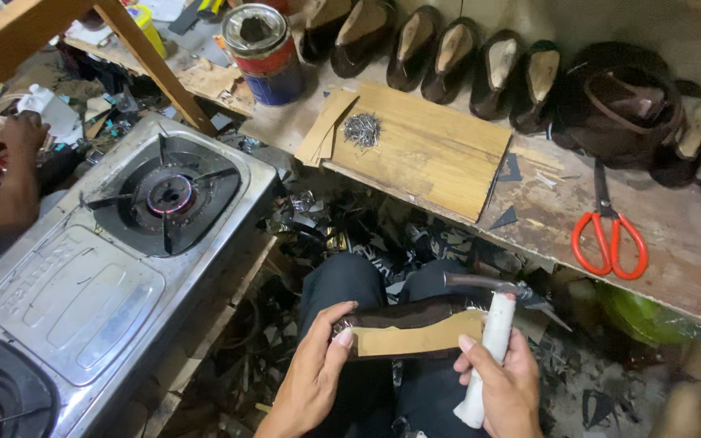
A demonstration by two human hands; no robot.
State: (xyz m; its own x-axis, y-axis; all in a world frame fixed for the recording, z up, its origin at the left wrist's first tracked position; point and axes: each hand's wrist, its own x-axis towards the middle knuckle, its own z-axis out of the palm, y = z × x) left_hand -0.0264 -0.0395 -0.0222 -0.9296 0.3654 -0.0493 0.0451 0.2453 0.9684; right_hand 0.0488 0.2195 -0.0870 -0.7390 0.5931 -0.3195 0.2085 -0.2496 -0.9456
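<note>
Two burners are sitting on the steel gas stove (83, 276) at the left, the largest thing in view, with the worn wooden workbench (675, 259) running along the right. On that bench a pale wooden board (432, 154) is carrying a small heap of metal tacks (362, 130), a row of dark shoes with tan insoles (448, 57) is leaning against the wall, a red-and-blue tin can (265, 53) is standing at the back, and orange-handled scissors (608, 239) are lying flat.

Over the person's dark-trousered knees, the left hand (311, 381) is curling half closed, its thumb and fingertips gripping the near end of a dark brown shoe upper on a last with a tan sole piece (411, 328). The right hand (506, 385) is wrapping firmly around the white-taped handle of a hammer (488, 341), whose dark metal head is resting just above the far end of the shoe (touching it, as far as can be told). The shoe is lying crosswise between both hands.

Another person's hand (22, 134) is working at the far left, beyond the stove.
</note>
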